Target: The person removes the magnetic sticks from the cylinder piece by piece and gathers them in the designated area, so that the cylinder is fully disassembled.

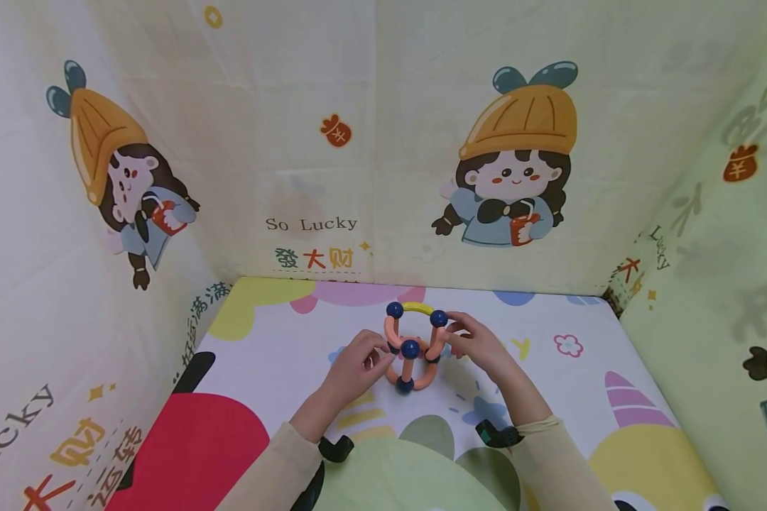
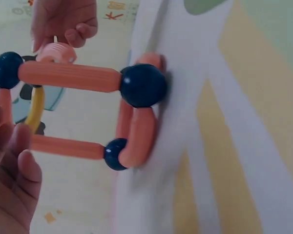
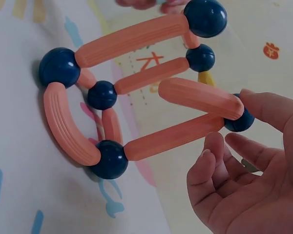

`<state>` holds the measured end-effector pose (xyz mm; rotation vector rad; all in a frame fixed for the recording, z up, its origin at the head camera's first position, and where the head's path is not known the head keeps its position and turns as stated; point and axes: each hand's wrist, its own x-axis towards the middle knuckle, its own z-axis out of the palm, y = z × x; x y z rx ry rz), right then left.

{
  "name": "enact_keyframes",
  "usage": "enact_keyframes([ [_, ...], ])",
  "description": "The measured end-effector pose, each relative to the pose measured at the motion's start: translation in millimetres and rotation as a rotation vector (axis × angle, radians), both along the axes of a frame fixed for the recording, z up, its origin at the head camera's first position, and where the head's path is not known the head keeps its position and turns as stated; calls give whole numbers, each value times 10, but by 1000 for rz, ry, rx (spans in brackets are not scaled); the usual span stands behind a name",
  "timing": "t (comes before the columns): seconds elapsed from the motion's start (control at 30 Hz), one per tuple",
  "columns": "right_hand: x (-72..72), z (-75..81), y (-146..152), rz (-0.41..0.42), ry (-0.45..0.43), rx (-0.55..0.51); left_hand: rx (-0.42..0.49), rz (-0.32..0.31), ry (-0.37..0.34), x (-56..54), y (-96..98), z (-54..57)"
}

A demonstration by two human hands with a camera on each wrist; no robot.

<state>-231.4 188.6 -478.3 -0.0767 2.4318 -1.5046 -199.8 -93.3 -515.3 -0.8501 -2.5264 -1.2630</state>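
Observation:
A frame of dark blue balls and pink magnetic sticks [image 1: 407, 369] stands on the patterned surface. Straight pink sticks [image 3: 173, 136] rise from its curved base, and a yellow curved stick [image 1: 417, 307] joins two upper balls. My right hand [image 1: 479, 345] is at the upper right ball [image 1: 438, 319], its fingertips pinching one end of a pink curved stick [image 3: 200, 97]. The other end of that stick points free toward the frame's inside. At the left side, my left hand [image 1: 358, 365] has loosely bent fingers [image 2: 20, 138] that overlap the frame in the left wrist view.
A printed cloth wall [image 1: 371, 163] surrounds the play surface [image 1: 537, 383] at the back and both sides. Dark straps with small devices [image 1: 498, 433] sit at both wrists, below the beige sleeves [image 1: 556, 461].

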Motion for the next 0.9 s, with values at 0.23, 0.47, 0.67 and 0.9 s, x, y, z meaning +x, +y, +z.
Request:
enact_keyframes([
  [0.23,-60,-71,80,32,-59,-147,-140,-40,-213,-33,-14,-229],
  [0.47,-113,-121,125,54,-110,-279,-217,-55,-309,11,85,-351],
  [0.67,-157,-95,104,107,-107,-280,-277,-46,-340,40,176,-358],
  [0.9,-203,-92,88,139,-103,-280,-337,-34,-293,32,245,-372],
])
